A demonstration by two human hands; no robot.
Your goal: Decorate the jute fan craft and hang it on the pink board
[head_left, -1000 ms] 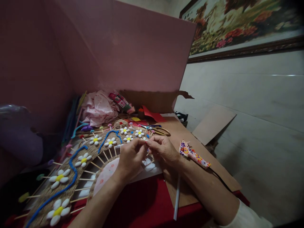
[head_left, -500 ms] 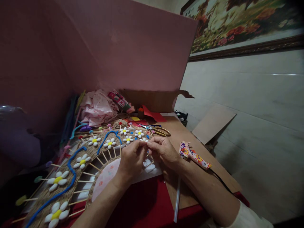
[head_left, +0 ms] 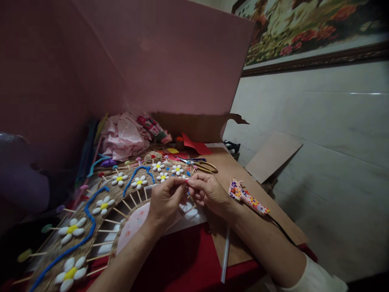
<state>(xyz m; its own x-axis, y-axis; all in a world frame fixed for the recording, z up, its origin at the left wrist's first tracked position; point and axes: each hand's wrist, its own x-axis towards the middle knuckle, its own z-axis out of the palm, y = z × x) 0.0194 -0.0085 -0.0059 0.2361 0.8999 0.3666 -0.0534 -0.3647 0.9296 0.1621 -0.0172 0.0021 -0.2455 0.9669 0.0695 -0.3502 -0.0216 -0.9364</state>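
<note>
My left hand (head_left: 166, 199) and my right hand (head_left: 211, 194) meet fingertip to fingertip, both closed in a pinch. Between them shows a small pinkish-red piece (head_left: 187, 181), too small to tell its kind. Below and to the left lies a curved twine-wound craft piece (head_left: 117, 194) with thin wooden sticks along its inner and outer edges. White-petalled flowers (head_left: 103, 205) with yellow centres and a wavy blue strip (head_left: 90, 219) decorate it. Part of its right end is hidden behind my hands.
A flower-patterned glue gun (head_left: 247, 197) and a clear glue stick (head_left: 225, 254) lie right of my hands on brown cardboard (head_left: 223, 162). Gold-handled scissors (head_left: 206, 166), a twine ball (head_left: 152, 157), red paper (head_left: 196, 145) and crumpled pink fabric (head_left: 126, 136) are farther back.
The pinkish-red piece now shows between my fingertips, where it was hidden before. My hands stay nearly in place, and the view has shifted slightly.
</note>
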